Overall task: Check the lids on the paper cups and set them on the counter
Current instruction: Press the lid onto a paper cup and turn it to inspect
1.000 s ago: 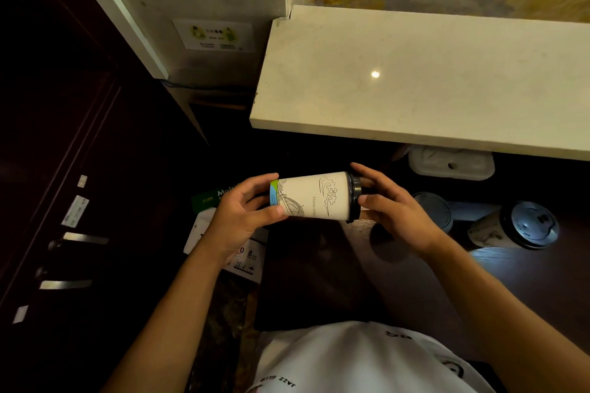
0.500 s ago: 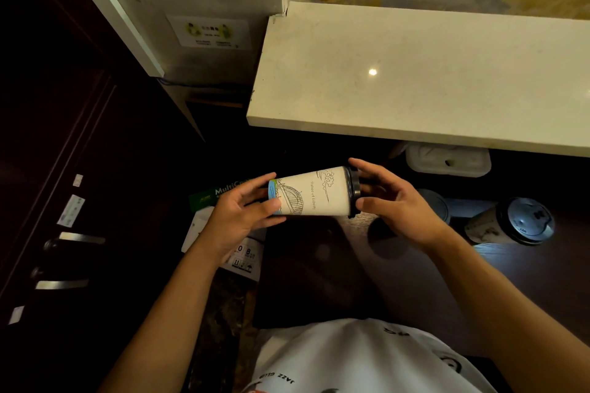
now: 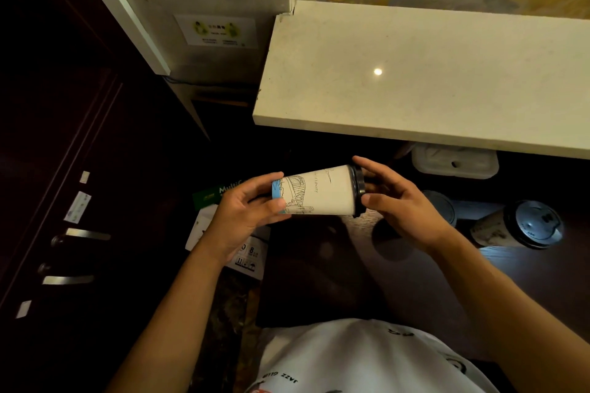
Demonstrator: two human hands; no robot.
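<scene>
A white paper cup (image 3: 322,193) with a line drawing and a blue base band lies sideways in the air below the pale stone counter (image 3: 415,80). Its black lid (image 3: 359,190) points right. My left hand (image 3: 245,214) grips the cup's base end. My right hand (image 3: 402,204) holds the lid end, fingers spread around the rim. Two more lidded cups stand on the dark lower desk at the right: one partly hidden behind my right hand (image 3: 442,206), and one in full view (image 3: 523,225).
A white lidded container (image 3: 455,163) sits under the counter's overhang. A green box and papers (image 3: 220,198) lie left of the cup. A dark cabinet with metal handles (image 3: 79,234) fills the left side. A wall with a label (image 3: 217,30) stands beside the counter's left end.
The cup has turned about its long axis between my hands, showing a different part of the drawing, and its lid end has tilted slightly upward. Both hands stay on it.
</scene>
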